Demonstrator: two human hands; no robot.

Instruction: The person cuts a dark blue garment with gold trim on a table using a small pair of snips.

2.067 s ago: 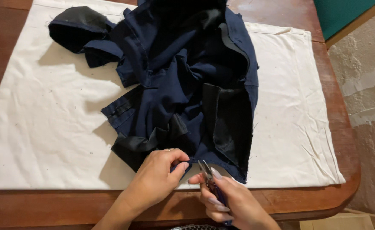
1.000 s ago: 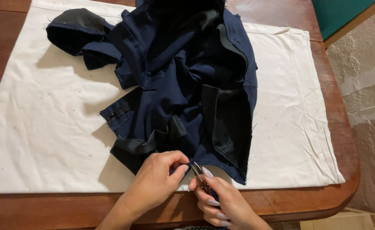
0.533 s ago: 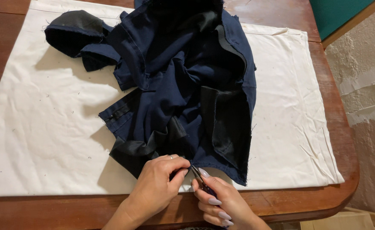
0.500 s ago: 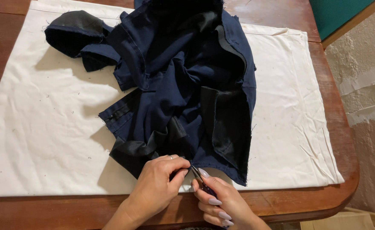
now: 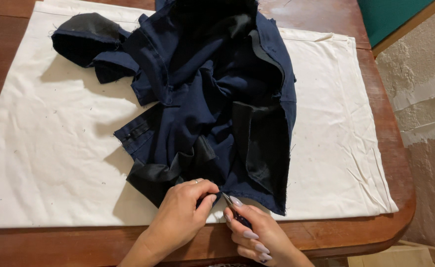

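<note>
A crumpled dark navy garment (image 5: 212,99) lies on a white cloth (image 5: 54,148) spread over a wooden table (image 5: 375,232). My left hand (image 5: 183,217) pinches the garment's near hem between thumb and fingers. Just to its right, my right hand (image 5: 257,237) grips a small dark-handled cutting tool (image 5: 230,205) whose metal tip points up at the hem edge by the left fingers. The tool's handle is mostly hidden in my palm.
A dark sleeve or hood part (image 5: 81,42) of the garment lies at the far left on the cloth. The table's rounded right edge (image 5: 405,198) borders a rough plaster wall (image 5: 425,113). A green surface (image 5: 390,17) shows at the top right.
Both hands have shifted slightly left and closer together along the hem. The tool tip now sits right at the left fingers.
</note>
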